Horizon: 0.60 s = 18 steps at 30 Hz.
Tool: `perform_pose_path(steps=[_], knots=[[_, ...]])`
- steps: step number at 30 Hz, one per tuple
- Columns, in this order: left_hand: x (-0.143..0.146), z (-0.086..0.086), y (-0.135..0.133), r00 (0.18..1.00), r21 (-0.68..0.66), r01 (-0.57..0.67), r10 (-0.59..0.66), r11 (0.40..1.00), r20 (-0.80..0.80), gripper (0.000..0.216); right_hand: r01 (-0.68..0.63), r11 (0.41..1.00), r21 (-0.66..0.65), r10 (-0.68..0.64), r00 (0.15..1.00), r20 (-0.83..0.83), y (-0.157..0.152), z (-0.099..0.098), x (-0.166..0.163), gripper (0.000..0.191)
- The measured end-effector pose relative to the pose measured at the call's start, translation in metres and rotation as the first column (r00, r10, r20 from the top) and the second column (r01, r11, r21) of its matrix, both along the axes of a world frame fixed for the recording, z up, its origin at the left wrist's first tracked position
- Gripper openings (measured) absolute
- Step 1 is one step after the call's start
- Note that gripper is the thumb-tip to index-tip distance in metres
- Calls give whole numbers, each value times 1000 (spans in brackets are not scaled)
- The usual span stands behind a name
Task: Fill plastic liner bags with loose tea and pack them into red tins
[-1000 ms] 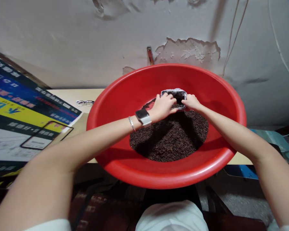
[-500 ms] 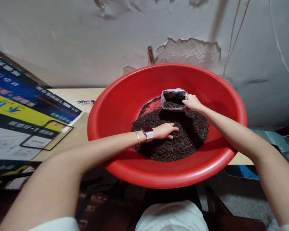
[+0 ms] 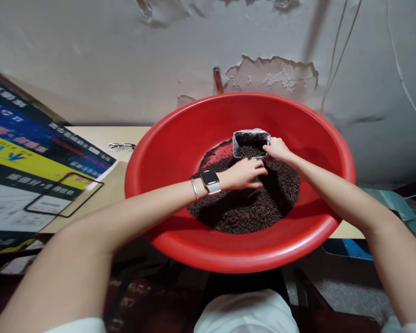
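Note:
My right hand grips the right rim of a plastic-lined bag. The bag's mouth is tilted toward me, with dark, dry shreds like loose tea leaves inside. Just below that mouth, my left hand hovers palm down, fingers slightly bent and apart; its palm is hidden, so I cannot see whether any shreds cling there. Under both hands, a heap of the same dark shreds covers much of the bottom of a large red basin. A watch and a bracelet are on my left wrist.
The basin stands on a pale table against a wall with peeling paint. Eyeglasses lie left of it, near a large printed box and a thin black frame. Cords hang along the wall at right.
My left hand has risen off the heap and moved up and slightly right, toward the bag's mouth. My right hand and the bag have stayed nearly where they were.

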State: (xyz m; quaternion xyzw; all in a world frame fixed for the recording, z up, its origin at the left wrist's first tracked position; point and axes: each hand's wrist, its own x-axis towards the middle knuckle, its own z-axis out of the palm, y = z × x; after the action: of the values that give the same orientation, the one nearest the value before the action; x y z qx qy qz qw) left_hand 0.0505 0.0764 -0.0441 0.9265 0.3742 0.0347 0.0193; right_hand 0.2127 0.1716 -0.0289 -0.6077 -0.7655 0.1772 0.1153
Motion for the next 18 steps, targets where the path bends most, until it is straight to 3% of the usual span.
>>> perform_pose_path(steps=[4, 6, 9, 14, 18], knots=[[7, -35, -21, 987, -347, -23, -33, 938, -155, 88, 3, 1000, 3, -3, 1000, -2, -1, 0, 0, 27], [10, -46, -26, 978, -382, -44, -38, 923, -206, 86, 5, 1000, 3, -5, 1000, 0, -2, 0, 0, 26], [15, -52, -29, 972, -319, -18, -58, 948, -228, 64, 7, 1000, 10, -7, 1000, 3, -2, 1, 0, 26], [16, -39, -22, 977, -273, 46, -100, 961, -189, 39, -1, 1000, -3, 1, 1000, -7, -1, 0, 0, 27], [8, -6, 9, 998, -85, -10, 16, 996, 62, 29, -3, 1000, -10, 3, 1000, 2, 1, 0, 0, 27]])
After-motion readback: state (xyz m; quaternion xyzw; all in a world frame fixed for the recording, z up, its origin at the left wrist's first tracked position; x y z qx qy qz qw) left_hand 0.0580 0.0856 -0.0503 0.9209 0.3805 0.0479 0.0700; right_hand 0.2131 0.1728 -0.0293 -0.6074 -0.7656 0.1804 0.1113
